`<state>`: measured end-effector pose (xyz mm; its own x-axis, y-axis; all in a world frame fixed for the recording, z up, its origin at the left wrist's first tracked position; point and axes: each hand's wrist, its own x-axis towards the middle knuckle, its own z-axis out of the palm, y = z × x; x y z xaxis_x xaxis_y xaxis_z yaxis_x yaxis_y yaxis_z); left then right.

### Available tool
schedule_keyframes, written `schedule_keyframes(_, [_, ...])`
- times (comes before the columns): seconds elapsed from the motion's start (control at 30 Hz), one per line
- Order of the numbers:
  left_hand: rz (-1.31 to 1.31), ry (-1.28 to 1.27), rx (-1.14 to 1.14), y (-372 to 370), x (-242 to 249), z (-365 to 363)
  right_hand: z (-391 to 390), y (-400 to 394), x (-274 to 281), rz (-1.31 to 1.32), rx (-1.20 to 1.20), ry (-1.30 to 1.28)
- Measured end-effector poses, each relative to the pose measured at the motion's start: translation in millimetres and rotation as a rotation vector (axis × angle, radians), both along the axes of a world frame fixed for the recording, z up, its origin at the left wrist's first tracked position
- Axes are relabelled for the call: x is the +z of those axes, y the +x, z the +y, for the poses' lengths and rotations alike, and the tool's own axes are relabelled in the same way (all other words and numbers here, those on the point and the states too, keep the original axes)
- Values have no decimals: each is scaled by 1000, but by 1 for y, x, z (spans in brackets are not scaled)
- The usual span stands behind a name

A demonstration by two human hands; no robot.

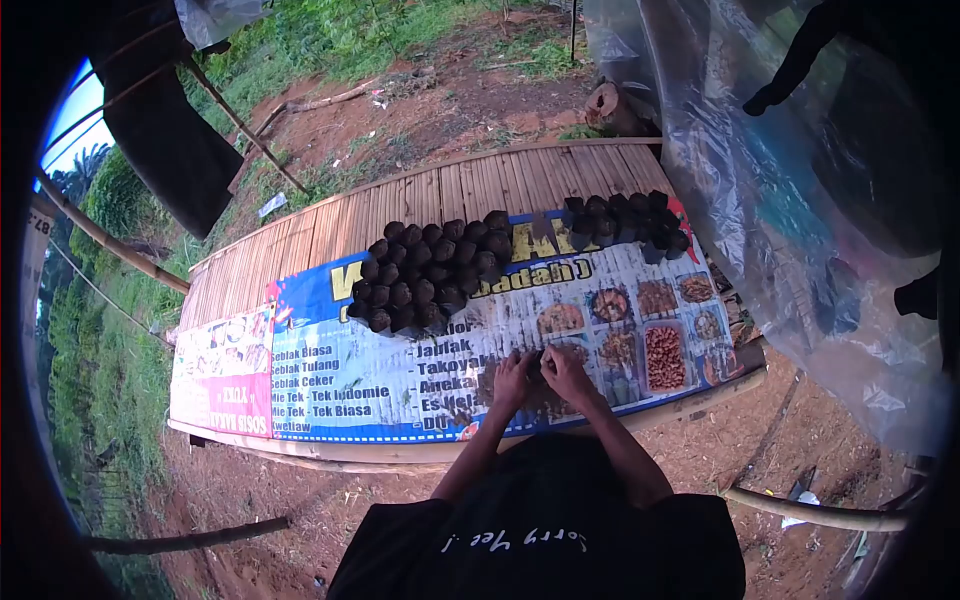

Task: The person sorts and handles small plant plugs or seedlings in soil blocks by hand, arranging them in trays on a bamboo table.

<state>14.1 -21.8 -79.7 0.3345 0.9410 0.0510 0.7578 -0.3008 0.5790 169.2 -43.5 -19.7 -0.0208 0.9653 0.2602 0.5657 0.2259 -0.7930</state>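
Observation:
Close together at the near edge of the printed banner [330, 350], both of my hands bend over one spot. The fingers of my left hand [512, 376] and my right hand [566, 376] curl inward around something dark and small that I cannot make out. Beyond them lies a large cluster of dark, rounded pieces in dark wraps [425, 272]. A smaller group of similar dark pieces [628, 220] sits farther right. To the right of my right hand is a clear container of reddish-brown pieces [665, 358].
The banner covers a bamboo-slat platform [400, 202]. Clear plastic sheeting [780, 200] hangs at the right. A dark cloth [165, 130] hangs at the upper left near bamboo poles [110, 238]. A cut log [612, 108] lies behind the platform.

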Motion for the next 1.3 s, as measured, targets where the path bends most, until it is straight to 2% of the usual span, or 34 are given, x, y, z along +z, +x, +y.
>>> schedule_keyframes(0.27, [13,-9,6,3,19,-4,5,3,14,38,33,-27])
schedule_keyframes(0.5, [18,-16,0,2,8,0,5,2,19,-30,60,-2])
schedule_keyframes(0.6, [-1,-35,-10,2,19,-2,5,3,20,83,83,-63])
schedule_keyframes(0.7, [-5,-20,-17,3,20,1,9,7,21,-20,109,62])
schedule_keyframes(0.77, [-9,-1,-11,1,14,-1,4,3,33,108,98,-30])
schedule_keyframes(0.9, [11,-33,-20,3,14,2,9,8,27,11,109,26])
schedule_keyframes(1.0, [18,-26,-21,0,12,2,7,3,24,3,46,106])
schedule_keyframes(1.07, [16,-15,-30,0,9,2,5,2,21,-16,73,-35])
schedule_keyframes(1.17, [36,-104,-71,-2,13,5,4,6,25,70,44,-38])
schedule_keyframes(1.2, [10,-46,-81,-4,13,5,3,8,25,82,-9,84])
schedule_keyframes(1.23, [-17,6,-97,-6,12,3,-1,14,29,76,-48,85])
schedule_keyframes(1.3, [-48,19,-171,-13,14,1,-9,30,37,191,-168,-110])
